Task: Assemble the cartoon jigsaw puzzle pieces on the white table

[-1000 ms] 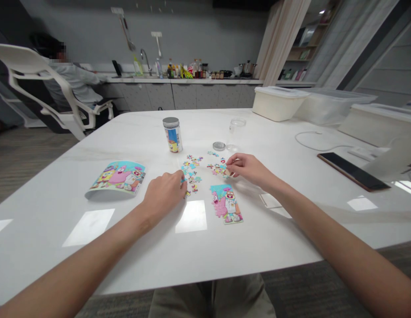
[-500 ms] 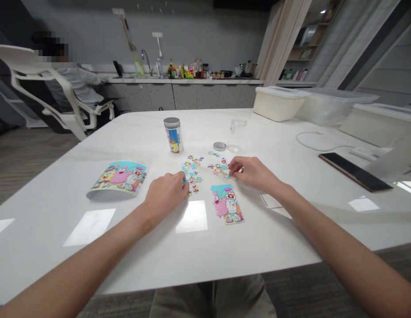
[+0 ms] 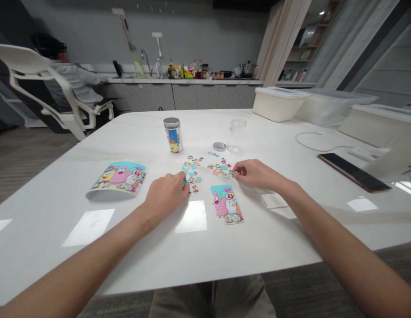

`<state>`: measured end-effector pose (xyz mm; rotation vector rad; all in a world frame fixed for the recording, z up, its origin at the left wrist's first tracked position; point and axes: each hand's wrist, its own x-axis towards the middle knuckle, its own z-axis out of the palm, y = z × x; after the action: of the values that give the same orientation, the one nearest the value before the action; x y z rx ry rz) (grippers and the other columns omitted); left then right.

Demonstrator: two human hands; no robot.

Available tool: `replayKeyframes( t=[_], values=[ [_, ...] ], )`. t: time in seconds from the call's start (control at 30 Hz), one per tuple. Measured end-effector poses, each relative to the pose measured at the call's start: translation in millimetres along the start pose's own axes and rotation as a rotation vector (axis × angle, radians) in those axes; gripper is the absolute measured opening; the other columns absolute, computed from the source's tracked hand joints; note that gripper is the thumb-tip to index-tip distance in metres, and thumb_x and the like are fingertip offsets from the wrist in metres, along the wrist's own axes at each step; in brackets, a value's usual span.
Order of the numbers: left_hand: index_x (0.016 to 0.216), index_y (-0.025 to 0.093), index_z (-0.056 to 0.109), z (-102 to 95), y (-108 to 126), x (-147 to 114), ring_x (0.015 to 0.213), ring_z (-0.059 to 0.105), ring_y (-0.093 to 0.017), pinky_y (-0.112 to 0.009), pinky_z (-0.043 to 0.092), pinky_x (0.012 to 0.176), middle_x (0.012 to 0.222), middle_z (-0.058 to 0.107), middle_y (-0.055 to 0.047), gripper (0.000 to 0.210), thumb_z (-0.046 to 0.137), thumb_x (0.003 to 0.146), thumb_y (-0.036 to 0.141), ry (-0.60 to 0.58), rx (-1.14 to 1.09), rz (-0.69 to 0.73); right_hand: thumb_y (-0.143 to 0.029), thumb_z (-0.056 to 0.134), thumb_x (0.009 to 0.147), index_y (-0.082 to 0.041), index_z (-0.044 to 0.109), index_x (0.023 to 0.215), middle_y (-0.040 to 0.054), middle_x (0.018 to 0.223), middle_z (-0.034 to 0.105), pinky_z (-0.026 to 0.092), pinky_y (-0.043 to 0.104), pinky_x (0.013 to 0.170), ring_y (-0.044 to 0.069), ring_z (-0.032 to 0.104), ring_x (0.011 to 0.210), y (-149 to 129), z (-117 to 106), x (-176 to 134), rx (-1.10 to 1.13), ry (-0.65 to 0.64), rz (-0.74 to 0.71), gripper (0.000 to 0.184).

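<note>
Loose jigsaw pieces lie in a scattered group on the white table, with a second cluster to their right. A partly joined jigsaw section, showing a pink starfish and a figure in white, lies closer to me. My left hand rests beside the left pieces with curled fingers; its fingertips are partly hidden. At the right cluster's edge, my right hand pinches a small pale jigsaw piece. A curved picture sheet with the same cartoon figures is left of my left hand.
Behind the pieces stand a labelled jar with a grey lid, a clear jar and a loose lid. A phone, a cable and storage boxes occupy the right side. Someone sits in a white chair.
My right hand has shifted slightly right and down, drawing a pale jigsaw piece away from the right cluster. My left hand stays nearly where it was.
</note>
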<state>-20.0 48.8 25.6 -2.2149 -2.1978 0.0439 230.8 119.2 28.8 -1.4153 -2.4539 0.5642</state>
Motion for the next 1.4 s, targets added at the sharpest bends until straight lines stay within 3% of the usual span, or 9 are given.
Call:
replayKeyframes(
  t=[0.13,0.3,0.43,0.7,1.0,1.4],
  values=[
    [0.106,0.02,0.061,0.2,1,0,0.074,0.063,-0.025,-0.031,0.04,0.06,0.083,0.066,-0.01,0.034,0.035,0.089,0.035,-0.014,-0.004,-0.004,-0.026,0.051,0.081,-0.019,0.07,0.078,0.0078,0.084,0.069,0.043,0.032,0.065,0.02,0.06,0.074,2,-3,1,-0.012,-0.013,0.014,0.02],
    [0.107,0.02,0.061,1.5,-1,0,0.076,0.063,-0.025,-0.032,0.041,0.062,0.084,0.067,-0.011,0.035,0.035,0.089,0.035,-0.005,-0.008,0.005,-0.022,0.055,0.078,-0.021,0.07,0.09,0.0062,0.085,0.069,0.045,0.032,0.069,0.02,0.061,0.078,4,-1,3,0.001,0.029,0.036,0.019],
    [0.108,0.02,0.061,1.3,-1,0,0.076,0.063,-0.025,-0.032,0.041,0.062,0.085,0.067,-0.011,0.035,0.036,0.089,0.035,-0.007,-0.004,0.007,-0.013,0.057,0.071,-0.021,0.07,0.079,0.0064,0.09,0.068,0.046,0.032,0.073,0.021,0.061,0.084,3,-1,3,-0.012,0.05,0.011,0.017],
    [0.109,0.018,0.059,1.0,0,0,0.077,0.063,-0.025,-0.032,0.041,0.061,0.085,0.067,-0.011,0.035,0.035,0.09,0.035,-0.006,0.002,0.009,0.001,0.048,0.064,-0.02,0.068,0.086,0.0058,0.091,0.069,0.047,0.03,0.072,0.019,0.06,0.083,9,0,1,-0.023,0.035,-0.039,0.037],
    [0.107,0.017,0.056,-0.6,1,-1,0.077,0.063,-0.025,-0.032,0.039,0.06,0.085,0.067,-0.012,0.033,0.033,0.09,0.033,-0.028,-0.02,0.0,-0.009,0.049,0.075,-0.02,0.069,0.087,0.0081,0.093,0.067,0.045,0.032,0.074,0.021,0.061,0.084,0,2,3,-0.09,0.022,0.023,0.025],
    [0.106,0.016,0.052,1.0,-2,0,0.078,0.062,-0.025,-0.031,0.04,0.059,0.087,0.066,-0.011,0.031,0.039,0.083,0.033,-0.076,-0.067,-0.016,-0.02,0.048,0.084,-0.019,0.066,0.087,0.009,0.096,0.062,0.045,0.034,0.079,0.02,0.058,0.085,-4,8,3,-0.075,0.028,-0.052,0.018]
  ],
)
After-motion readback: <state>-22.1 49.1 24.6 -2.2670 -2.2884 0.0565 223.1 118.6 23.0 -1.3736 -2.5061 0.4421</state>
